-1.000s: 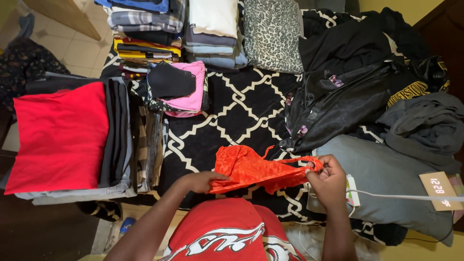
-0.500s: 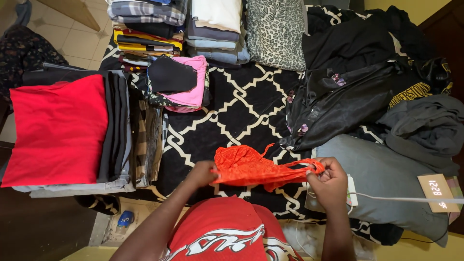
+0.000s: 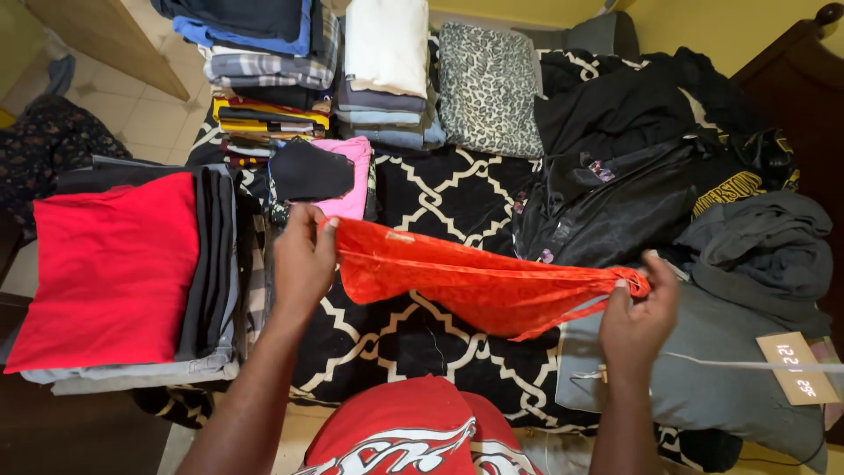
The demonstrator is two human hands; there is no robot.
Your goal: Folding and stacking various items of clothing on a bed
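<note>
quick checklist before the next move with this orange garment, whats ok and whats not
1. Left hand grips one end of the orange garment: ok.
2. Right hand pinches the other end: ok.
3. Garment lifted off the black-and-white patterned bedspread: ok.
4. Garment spread flat and smooth: not ok, it sags and its lower edge bunches.
5. Bare bedspread beneath it: ok.
6. Whether the folded red garment tops a steady stack: cannot tell.

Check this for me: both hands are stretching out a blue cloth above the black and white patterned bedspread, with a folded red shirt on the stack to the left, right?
Not quite: the cloth is orange-red, not blue, as the head view shows. The left hand and right hand do hold it stretched above the black and white bedspread, and the folded red shirt tops the left stack.
</note>
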